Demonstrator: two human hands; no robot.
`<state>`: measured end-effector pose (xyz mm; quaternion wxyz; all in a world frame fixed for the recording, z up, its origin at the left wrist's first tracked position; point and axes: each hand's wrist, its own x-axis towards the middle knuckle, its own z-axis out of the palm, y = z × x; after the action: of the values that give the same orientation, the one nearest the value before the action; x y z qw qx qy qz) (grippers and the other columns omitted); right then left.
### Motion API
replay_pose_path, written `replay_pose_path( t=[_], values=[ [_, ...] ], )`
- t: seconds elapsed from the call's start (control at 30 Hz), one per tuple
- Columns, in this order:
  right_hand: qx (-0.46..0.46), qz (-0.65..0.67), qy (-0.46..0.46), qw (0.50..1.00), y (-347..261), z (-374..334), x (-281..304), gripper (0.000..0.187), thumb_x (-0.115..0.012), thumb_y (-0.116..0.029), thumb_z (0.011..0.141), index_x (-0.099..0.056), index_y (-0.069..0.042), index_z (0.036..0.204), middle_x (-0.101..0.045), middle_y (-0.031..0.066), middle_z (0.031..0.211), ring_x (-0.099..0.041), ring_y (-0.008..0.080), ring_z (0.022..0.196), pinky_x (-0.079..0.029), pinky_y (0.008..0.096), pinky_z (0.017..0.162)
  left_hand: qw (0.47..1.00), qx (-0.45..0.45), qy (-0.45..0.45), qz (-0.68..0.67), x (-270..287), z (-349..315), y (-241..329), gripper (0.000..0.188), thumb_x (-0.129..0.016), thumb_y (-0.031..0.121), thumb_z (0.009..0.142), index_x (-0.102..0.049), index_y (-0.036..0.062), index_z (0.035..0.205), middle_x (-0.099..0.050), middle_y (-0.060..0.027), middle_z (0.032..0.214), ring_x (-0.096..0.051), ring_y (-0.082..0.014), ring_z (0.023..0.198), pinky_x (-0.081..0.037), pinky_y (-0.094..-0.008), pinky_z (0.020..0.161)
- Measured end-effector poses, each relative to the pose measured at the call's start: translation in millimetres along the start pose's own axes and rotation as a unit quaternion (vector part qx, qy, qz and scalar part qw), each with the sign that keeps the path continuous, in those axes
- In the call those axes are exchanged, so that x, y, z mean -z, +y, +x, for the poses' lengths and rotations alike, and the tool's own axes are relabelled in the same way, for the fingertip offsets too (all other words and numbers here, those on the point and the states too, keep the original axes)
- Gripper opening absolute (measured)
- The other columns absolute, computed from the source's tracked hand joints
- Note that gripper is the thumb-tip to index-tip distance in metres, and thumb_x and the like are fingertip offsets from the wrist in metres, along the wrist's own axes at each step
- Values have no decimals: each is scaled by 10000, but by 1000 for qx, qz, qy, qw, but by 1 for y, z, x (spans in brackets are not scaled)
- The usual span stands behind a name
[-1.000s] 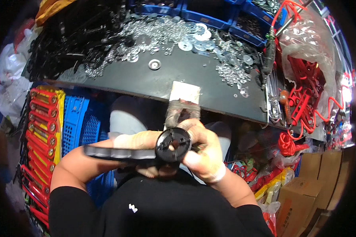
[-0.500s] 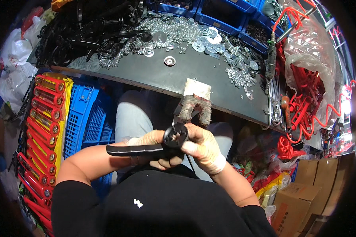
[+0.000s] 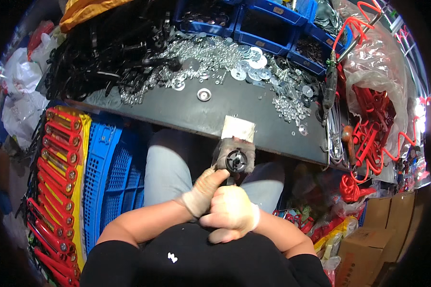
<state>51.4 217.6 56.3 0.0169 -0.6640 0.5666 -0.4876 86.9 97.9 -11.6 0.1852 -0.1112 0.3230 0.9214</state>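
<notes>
A black handle-like part with a round, spoked head has that head set against the cloth-wrapped holder at the bench's near edge. My left hand is closed on the part, thumb lying along the lower left of the head. Just right of it and nearer my body, my right hand is balled like a fist; what its fingers hold is hidden. Both hands wear pale gloves or wraps. The part's handle is mostly covered by my hands. A whitish square pad sits behind the holder.
Loose metal rings and washers heap along the dark bench, with a single round cup nearer me. Blue bins stand behind. Red-handled parts and a blue crate are left; a hanging driver and cartons right.
The black part has moved away from my body, its round head now at the holder. Its handle, earlier pointing left, is now mostly hidden. My right hand has left the head and closed nearer me.
</notes>
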Motion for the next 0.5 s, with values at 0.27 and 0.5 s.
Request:
replay_pose_path(
  t=[0.27, 0.5],
  values=[
    [-64, 144, -121, 980, 7, 8, 29, 307, -663, -342, 708, -526, -84, 614, -482, 74, 552, -514, 291, 547, -391, 389, 544, 435, -233, 168, 853, -42, 146, 188, 197, -537, 169, 835, -634, 53, 960, -646, -195, 928, -608, -372, 895, -478, -421, 796],
    [-416, -543, 174, 708, 114, -46, 228, 322, -637, -205, 791, -641, -35, 1065, -620, 202, 1091, -594, 324, 1035, -442, 369, 935, 493, -276, 182, 805, -31, 193, 198, 201, -542, 117, 834, -627, 43, 1000, -644, -220, 960, -616, -362, 924, -484, -407, 798]
  ],
)
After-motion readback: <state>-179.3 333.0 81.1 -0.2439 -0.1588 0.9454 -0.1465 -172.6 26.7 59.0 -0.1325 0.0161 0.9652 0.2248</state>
